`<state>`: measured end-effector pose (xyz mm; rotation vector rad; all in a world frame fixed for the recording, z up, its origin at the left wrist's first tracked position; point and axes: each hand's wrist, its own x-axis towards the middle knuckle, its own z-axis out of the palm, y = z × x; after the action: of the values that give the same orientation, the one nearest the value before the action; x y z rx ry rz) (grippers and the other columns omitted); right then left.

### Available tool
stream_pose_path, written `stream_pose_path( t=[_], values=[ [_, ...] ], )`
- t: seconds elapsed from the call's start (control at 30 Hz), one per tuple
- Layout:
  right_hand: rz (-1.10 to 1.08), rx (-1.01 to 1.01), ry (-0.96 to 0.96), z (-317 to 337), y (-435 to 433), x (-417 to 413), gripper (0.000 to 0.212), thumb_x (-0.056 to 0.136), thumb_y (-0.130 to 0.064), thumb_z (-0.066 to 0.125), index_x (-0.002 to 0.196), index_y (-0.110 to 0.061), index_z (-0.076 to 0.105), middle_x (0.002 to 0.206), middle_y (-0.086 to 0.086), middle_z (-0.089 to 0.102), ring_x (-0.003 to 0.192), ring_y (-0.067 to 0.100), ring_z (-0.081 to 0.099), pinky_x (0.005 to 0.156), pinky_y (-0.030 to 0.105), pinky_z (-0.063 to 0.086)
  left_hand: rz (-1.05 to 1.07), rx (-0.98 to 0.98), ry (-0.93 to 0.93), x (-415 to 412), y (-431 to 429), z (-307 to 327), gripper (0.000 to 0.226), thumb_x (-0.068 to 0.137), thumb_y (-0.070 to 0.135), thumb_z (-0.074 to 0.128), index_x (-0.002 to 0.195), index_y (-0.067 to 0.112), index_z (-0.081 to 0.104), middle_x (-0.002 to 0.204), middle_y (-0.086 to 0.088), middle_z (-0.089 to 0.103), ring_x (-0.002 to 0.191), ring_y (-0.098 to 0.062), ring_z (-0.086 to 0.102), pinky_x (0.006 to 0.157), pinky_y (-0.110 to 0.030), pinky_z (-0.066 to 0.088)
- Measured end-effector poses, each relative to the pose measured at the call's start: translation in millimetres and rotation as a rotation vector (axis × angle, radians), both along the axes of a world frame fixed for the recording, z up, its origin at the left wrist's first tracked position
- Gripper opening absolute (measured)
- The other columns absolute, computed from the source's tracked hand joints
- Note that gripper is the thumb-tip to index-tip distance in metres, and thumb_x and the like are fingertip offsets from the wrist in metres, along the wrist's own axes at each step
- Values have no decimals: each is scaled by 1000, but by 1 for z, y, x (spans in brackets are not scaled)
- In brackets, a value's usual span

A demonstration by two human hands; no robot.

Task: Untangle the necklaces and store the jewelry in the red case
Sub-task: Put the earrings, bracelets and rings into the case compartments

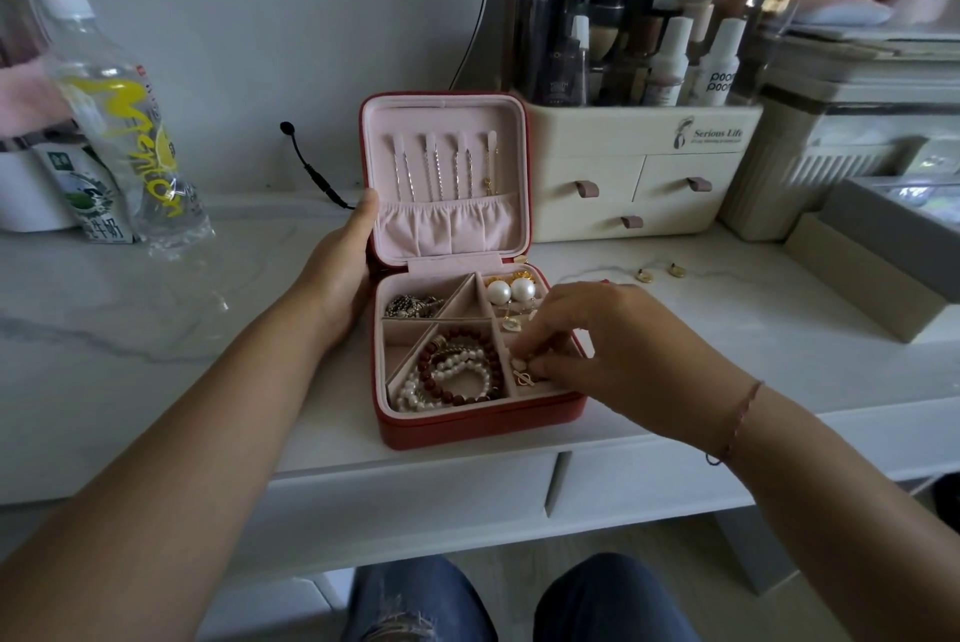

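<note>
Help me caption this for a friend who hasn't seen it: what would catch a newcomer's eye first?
The open red case stands out at the centre, chains hung in its pink lid. Pearl and dark red bead bracelets fill its front middle compartment, and two large pearl earrings lie back right. The left hand holds the case's left side; the right hand reaches its fingertips into the front right compartment.

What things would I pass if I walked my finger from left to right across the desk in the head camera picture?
Clear bottle → left hand → red case → right hand → grey box. The cream organiser behind is left out, since it overlaps the case and the right hand.
</note>
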<state>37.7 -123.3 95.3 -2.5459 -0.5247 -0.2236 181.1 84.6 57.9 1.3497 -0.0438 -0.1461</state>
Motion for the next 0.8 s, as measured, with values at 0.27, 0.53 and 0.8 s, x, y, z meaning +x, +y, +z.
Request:
stream_pose_path(
  t=[0.27,0.53,0.8],
  values=[
    [3,-75,-43,2,3,2,6,80,-17,72,84,-20,74,79,-11,60,74,5,54,72,18,43,-1,-30,15,0,-1,1,47,97,53,44,112,16,68,113,-8,72,107,-23,67,104,-42,46],
    [53,-124,-62,2,2,5,6,79,-15,72,84,-19,75,79,-9,63,72,3,49,69,15,41,-5,-29,22,2,0,-1,51,96,55,44,118,15,66,115,-9,71,109,-24,67,105,-42,45],
    [87,-50,-118,1,-12,5,17,85,-30,62,91,-21,74,85,-7,64,78,6,56,69,13,43,-14,5,16,2,2,-1,51,94,58,45,112,16,69,114,-9,71,108,-25,67,105,-43,44]
  ],
)
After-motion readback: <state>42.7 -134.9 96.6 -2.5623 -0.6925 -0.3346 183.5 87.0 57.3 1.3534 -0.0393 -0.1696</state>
